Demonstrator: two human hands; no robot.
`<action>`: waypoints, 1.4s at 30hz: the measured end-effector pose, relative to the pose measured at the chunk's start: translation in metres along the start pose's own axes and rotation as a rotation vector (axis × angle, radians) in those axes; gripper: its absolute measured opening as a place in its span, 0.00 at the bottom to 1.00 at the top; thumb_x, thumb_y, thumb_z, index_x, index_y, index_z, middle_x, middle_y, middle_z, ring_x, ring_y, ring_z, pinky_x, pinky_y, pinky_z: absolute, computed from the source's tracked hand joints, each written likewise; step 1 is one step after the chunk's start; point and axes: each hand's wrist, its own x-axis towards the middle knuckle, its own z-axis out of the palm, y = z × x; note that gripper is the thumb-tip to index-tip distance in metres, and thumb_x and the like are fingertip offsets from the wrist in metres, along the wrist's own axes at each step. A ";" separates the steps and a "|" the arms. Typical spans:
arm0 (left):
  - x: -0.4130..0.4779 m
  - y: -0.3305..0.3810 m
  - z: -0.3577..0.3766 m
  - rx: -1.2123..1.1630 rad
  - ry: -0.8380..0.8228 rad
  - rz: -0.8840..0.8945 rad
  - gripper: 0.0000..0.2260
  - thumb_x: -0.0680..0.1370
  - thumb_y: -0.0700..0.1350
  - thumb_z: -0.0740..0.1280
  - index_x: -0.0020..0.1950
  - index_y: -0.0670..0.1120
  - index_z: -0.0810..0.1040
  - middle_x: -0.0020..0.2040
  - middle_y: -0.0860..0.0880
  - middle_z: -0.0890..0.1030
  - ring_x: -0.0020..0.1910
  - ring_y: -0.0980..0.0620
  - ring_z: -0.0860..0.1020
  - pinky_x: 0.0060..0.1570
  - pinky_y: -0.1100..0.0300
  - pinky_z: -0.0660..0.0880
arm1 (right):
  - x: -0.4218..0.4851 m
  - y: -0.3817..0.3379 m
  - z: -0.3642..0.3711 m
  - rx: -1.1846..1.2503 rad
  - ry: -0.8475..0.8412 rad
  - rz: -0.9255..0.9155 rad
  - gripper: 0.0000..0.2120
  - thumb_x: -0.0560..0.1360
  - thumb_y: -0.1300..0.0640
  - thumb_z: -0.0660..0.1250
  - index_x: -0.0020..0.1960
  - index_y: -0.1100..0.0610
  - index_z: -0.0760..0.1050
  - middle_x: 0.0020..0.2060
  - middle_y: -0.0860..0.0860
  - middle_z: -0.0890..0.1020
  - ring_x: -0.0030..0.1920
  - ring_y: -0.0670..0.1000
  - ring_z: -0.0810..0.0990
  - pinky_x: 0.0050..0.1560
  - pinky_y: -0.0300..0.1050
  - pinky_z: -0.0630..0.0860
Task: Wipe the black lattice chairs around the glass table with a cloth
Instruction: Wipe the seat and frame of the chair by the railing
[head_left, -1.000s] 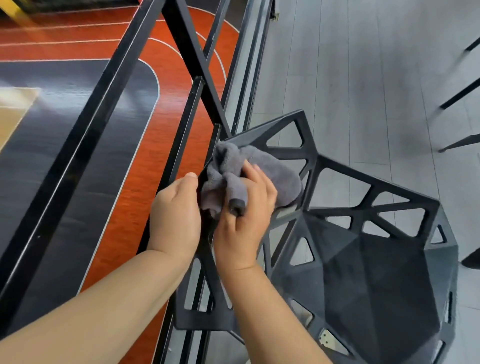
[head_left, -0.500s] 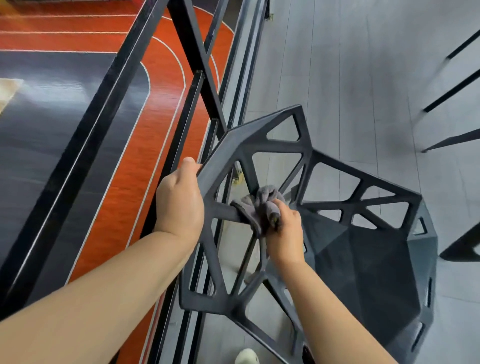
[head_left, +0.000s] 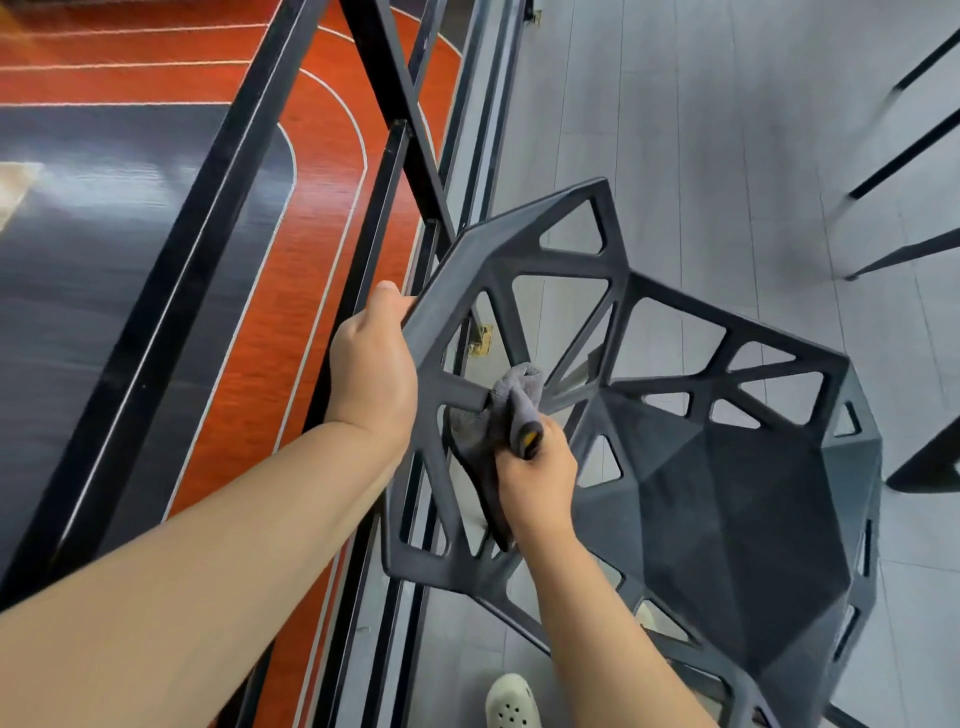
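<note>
Mid-wipe on the lattice chair (head_left: 737, 525), just right of the black railing (head_left: 171, 291). Left hand (head_left: 371, 374) curled round the backrest's left edge, steadying. Right hand (head_left: 537, 473) fisted on the grey cloth (head_left: 511, 405), pressed against a centre strut. Next, probably: on along neighbouring struts, with firm pressure.

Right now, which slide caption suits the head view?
Left hand grips black lattice chair; right hand presses grey cloth on a backrest bar.
</note>
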 end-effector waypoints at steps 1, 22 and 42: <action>0.000 0.000 0.000 -0.003 0.000 -0.009 0.22 0.70 0.60 0.56 0.53 0.50 0.81 0.45 0.47 0.79 0.44 0.46 0.76 0.48 0.48 0.73 | -0.005 -0.007 0.003 0.039 0.017 -0.014 0.24 0.70 0.70 0.61 0.62 0.51 0.76 0.50 0.45 0.77 0.53 0.48 0.76 0.49 0.34 0.68; 0.006 -0.007 -0.002 0.029 -0.035 0.094 0.20 0.65 0.59 0.57 0.42 0.44 0.75 0.38 0.46 0.67 0.36 0.47 0.64 0.38 0.51 0.63 | 0.040 0.016 -0.049 -0.677 -0.143 0.033 0.10 0.71 0.65 0.60 0.40 0.51 0.74 0.41 0.53 0.78 0.46 0.58 0.77 0.40 0.46 0.72; 0.009 -0.008 -0.003 -0.016 -0.133 0.091 0.17 0.66 0.54 0.57 0.40 0.40 0.72 0.40 0.45 0.68 0.37 0.45 0.62 0.37 0.50 0.61 | -0.096 0.068 -0.055 -0.523 -0.342 -0.431 0.14 0.68 0.54 0.62 0.47 0.41 0.82 0.41 0.43 0.75 0.42 0.46 0.77 0.38 0.41 0.74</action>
